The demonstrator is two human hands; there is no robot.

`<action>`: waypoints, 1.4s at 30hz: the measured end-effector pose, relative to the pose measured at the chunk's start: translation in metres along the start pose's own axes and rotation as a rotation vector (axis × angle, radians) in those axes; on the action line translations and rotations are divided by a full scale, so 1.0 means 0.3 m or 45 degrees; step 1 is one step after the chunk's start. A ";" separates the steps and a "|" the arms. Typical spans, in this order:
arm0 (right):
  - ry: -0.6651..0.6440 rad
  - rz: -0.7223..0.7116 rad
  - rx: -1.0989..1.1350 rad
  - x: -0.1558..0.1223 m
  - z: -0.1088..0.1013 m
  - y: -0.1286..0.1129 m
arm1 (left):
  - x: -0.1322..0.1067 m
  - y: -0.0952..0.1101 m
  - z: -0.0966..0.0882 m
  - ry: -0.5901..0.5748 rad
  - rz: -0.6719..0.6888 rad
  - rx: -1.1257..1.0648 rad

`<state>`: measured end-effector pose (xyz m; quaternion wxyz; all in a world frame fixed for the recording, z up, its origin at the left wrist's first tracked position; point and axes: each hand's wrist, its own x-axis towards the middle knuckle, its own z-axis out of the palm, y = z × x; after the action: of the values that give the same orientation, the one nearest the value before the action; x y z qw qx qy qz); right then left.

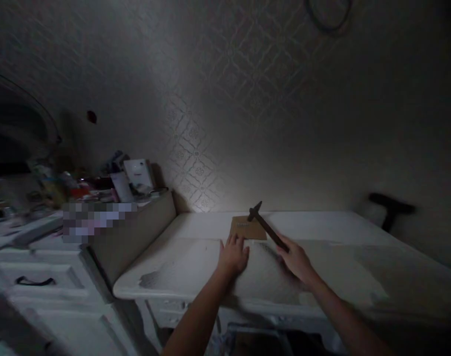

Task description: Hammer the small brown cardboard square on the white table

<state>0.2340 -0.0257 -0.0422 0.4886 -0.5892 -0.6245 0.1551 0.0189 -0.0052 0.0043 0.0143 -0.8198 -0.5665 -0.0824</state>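
Observation:
A flat brown board (254,231) lies on the white table, with a short row of small shiny pieces (242,224) across it, too small to name. My left hand (233,254) rests at the board's near edge, fingers spread out and touching it. In my right hand (295,258) is a hammer (270,232), gripped near the end of its wooden handle. The dark hammer head points away from me and stands over the board's far right part. Whether it touches the board I cannot tell.
The white table (196,257) has a worn, patchy surface and backs onto a patterned wall (255,109). To the left, a higher white cabinet (43,272) carries a white box (138,172), bottles and other clutter. A dark T-shaped object (390,205) stands at the right.

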 end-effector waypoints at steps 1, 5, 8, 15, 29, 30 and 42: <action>0.000 -0.008 0.001 0.001 0.001 0.002 | 0.000 0.000 0.000 -0.006 -0.006 -0.005; 0.004 -0.019 0.005 0.004 0.004 0.006 | 0.000 0.005 -0.008 -0.033 -0.022 -0.026; 0.011 -0.026 0.012 0.004 0.004 0.005 | 0.000 0.010 -0.014 -0.031 -0.019 -0.018; 0.022 -0.033 -0.008 0.000 0.000 -0.004 | 0.003 0.004 -0.004 -0.046 -0.016 -0.033; -0.018 -0.029 -0.047 -0.002 -0.013 -0.027 | 0.000 0.007 -0.005 -0.025 -0.022 -0.034; -0.018 -0.033 -0.054 -0.002 -0.014 -0.029 | 0.000 0.007 -0.006 -0.022 -0.022 -0.036; -0.028 -0.059 -0.142 -0.010 -0.020 -0.049 | 0.005 0.006 0.000 -0.013 -0.017 -0.041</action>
<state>0.2297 -0.0344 -0.0292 0.4515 -0.5992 -0.6511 0.1150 0.0211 -0.0044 0.0047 -0.0023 -0.8166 -0.5706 -0.0872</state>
